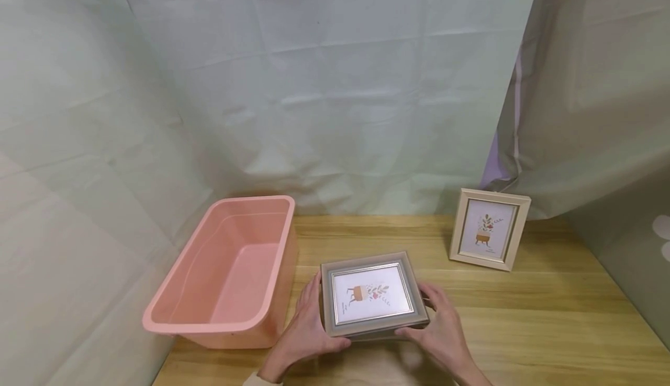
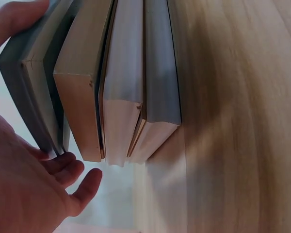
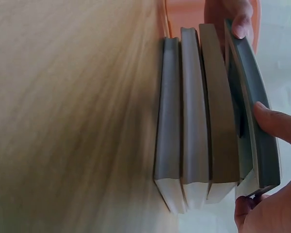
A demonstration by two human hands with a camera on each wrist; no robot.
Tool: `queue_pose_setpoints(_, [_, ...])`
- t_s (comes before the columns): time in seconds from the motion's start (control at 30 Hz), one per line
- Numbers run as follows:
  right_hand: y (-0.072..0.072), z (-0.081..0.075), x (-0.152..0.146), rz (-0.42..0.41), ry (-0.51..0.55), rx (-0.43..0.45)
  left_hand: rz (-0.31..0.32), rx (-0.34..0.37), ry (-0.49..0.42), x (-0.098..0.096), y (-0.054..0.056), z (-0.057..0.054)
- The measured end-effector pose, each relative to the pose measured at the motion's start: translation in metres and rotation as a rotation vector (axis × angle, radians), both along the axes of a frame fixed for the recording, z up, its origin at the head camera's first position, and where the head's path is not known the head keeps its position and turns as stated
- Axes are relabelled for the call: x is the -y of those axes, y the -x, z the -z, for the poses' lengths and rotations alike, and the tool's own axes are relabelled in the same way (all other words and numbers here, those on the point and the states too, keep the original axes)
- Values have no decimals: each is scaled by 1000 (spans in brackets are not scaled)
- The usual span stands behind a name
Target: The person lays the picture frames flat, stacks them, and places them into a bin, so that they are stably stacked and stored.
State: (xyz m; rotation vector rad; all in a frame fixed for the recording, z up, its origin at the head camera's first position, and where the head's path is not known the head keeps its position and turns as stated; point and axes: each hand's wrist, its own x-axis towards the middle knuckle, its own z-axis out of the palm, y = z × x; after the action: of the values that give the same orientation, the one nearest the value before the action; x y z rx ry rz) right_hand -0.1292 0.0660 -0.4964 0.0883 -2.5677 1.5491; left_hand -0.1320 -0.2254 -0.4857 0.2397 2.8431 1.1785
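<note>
A grey picture frame (image 1: 331,301) with a silver inner border and a plant print lies face up between both hands. My left hand (image 1: 309,329) holds its left side, thumb at the near edge and fingertips at the underside in the left wrist view. At the opposite side my right hand (image 1: 442,331) grips it, thumb along the near edge and fingers under the far corner. Beneath it, a stack of three more frames rests on the table: a brown frame (image 3: 219,107), a pale frame (image 3: 194,107) and a grey frame (image 3: 169,111). A gap shows between the held frame and the brown one.
A pink plastic tub (image 1: 285,258) stands on the wooden table (image 1: 555,304), left of my left hand. At the back right a cream picture frame (image 1: 515,238) stands upright, leaning back. Pale cloth (image 1: 340,113) hangs behind the table and along both sides.
</note>
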Motion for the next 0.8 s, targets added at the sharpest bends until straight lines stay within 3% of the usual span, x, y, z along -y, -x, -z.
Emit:
queue_pose_setpoints(0.23, [2,6,0,-7,15,74,-5,-13,12,0,2,2])
queue_pose_setpoints(0.57, [3,10,1,-6,17,99,7,13,28,1,4,6])
queue_pose_setpoints(0.7, [3,11,1,-10,7,98,21,40,-17,3,3,9])
queue_pose_setpoints(0.8, [4,10,0,-18,36,112,26,72,-101,5,2,11])
